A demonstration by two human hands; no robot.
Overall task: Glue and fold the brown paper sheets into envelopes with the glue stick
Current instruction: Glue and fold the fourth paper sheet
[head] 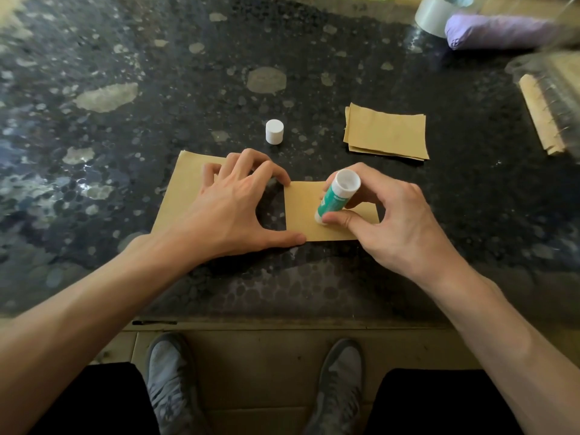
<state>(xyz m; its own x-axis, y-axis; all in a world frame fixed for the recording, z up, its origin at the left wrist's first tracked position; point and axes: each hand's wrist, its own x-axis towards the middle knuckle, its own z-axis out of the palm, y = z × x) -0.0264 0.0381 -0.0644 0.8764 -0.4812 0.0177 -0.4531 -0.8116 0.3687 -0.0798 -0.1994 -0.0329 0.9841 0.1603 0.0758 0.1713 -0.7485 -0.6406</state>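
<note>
Fingers [270, 169] of the left hand [232, 202] are spread wide and flat. The outer ones press the larger brown sheet [182, 196], while forefinger and thumb pin the far and near left corners of the smaller brown sheet [301, 208]. Dark tabletop shows between the two sheets under the palm, and whether they join there I cannot tell. The right hand [392, 221] pinches the uncapped glue stick [334, 199] between thumb and curled fingers, tilted, with its lower end down on the small sheet.

My reading is that this is the gluing step, with adhesive going onto the small piece before any fold is made. Next the stick should be drawn along the edge that is to bond, the left hand keeping the paper from sliding. Then comes a clean fold and a firm press before the glue dries. Thin paper may wrinkle or drag if the stick is pushed too hard.

All this lies near the front edge of a dark speckled stone table [188, 73]. Beyond the right hand sits a stack of brown sheets [386, 133], and the white cap [274, 131] stands upright just beyond the left hand. At the far right are a purple bundle [496, 31] and a tape roll [434, 14], with clear containers too blurred to name. Below the table edge is a tan floor [251, 356] and a pair of grey shoes [169, 372].
</note>
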